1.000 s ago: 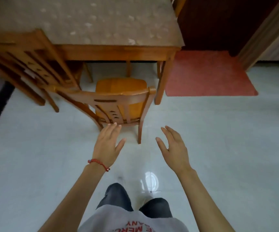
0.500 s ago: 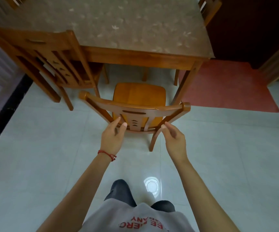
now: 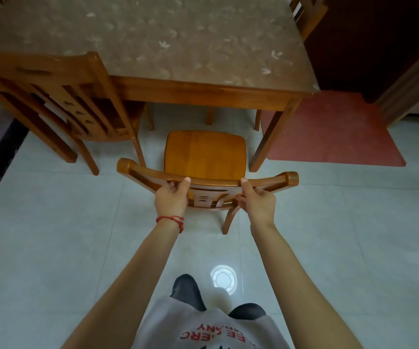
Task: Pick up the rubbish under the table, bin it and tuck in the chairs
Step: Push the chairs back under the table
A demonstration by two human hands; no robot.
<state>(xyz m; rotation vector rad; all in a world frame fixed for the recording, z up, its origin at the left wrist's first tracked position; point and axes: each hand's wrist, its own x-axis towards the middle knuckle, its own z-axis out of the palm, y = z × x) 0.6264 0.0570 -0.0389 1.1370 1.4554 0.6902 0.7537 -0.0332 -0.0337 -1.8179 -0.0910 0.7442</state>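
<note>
The left hand (image 3: 172, 199) and right hand (image 3: 258, 202) both grip the chair (image 3: 204, 157) by its top rail; thumbs above, fingers curled beneath; seat just before the table (image 3: 153, 41).

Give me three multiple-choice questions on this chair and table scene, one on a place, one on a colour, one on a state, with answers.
1. Where does the red mat lie?
A. By the table's right leg
B. On the tabletop
C. On the chair seat

2. What colour is the wrist string?
A. Blue
B. Red
C. Green

3. How is the near chair held?
A. By one hand only
B. Untouched
C. By both hands on its top rail

Answers: 1 A, it sits on the floor right of the table. 2 B, it shows red. 3 C, left hand and right hand grip the rail.
</note>
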